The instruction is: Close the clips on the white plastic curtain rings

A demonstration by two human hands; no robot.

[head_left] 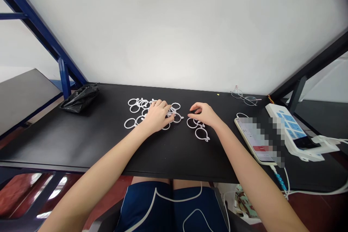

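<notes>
Several white curtain rings point(130, 123) with small eyelets lie in a loose pile on the black table. My left hand point(159, 116) rests over the right part of this pile, thumb and fingers apart, and covers some rings. Parts of rings show between its thumb and forefinger. A smaller group of curtain rings point(201, 133) lies apart, to the right of the pile. Just above this group is my right hand point(203, 113), fingers curled, with a gap between thumb and forefinger and no ring seen in it. Its palm side is hidden.
A black plastic bag point(81, 98) lies at the table's left. On the right are eyeglasses point(244, 97), a phone point(255, 141) on a charging cable, and a white power strip point(290, 127). A white wall point(174, 36) stands behind the black table point(95, 141).
</notes>
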